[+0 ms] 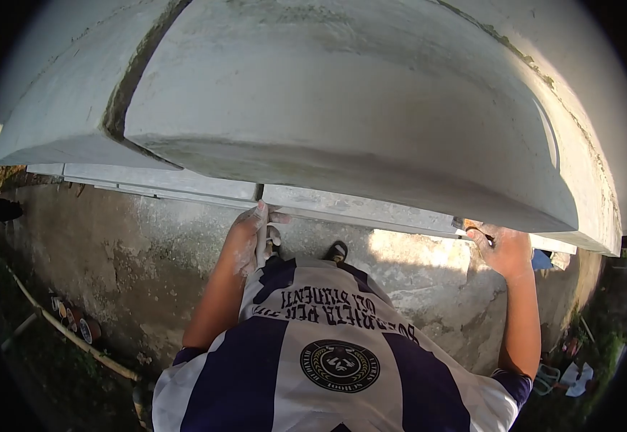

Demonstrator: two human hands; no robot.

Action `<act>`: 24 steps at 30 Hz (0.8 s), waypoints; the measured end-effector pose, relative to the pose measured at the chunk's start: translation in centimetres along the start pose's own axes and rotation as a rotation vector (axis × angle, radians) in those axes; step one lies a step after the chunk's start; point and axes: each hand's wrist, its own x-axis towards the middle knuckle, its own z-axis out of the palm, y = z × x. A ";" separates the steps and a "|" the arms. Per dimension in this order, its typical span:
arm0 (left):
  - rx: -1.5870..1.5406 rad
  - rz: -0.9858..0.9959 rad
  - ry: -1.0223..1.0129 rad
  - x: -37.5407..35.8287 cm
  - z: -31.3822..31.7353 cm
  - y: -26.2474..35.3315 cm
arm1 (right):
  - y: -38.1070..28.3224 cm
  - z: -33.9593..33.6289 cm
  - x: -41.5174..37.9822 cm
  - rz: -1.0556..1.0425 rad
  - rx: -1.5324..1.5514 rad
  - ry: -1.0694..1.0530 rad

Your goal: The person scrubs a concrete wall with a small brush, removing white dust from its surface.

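My left hand (245, 234), dusty with white powder, is just below the edge of a pale ledge (356, 207). Its fingers are closed around a thin, pale, upright strip (261, 241). Farther right, my right hand (504, 250) is also whitened and curls close under the right end of the ledge. A small orange and dark piece (469, 225) shows by its thumb; what the fingers hold is mostly hidden. Above both hands bulges a large grey-white plastered block (342, 101), with a dark vertical groove (130, 86) on its left side.
Beneath me lies a stained concrete floor (414, 281) with a sunlit patch. A sandalled foot (336, 250) shows past my shirt. At the lower left are a long pole (75, 338) and several pots (88, 330). A pale chair (546, 378) stands at the lower right.
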 end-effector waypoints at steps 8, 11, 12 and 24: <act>-0.058 -0.020 -0.036 0.1 -0.4 -0.1 | -13.3 0.8 5.7 -0.317 0.089 0.105; -0.060 -0.015 -0.029 0.2 -0.2 0.1 | -14.2 1.7 6.2 -0.309 0.059 0.091; -0.059 -0.015 -0.021 0.1 -0.2 0.0 | -14.2 2.0 6.1 -0.309 0.070 0.093; -0.061 -0.020 -0.046 0.4 -0.9 0.3 | 1.4 -1.1 -1.4 -0.010 0.082 -0.095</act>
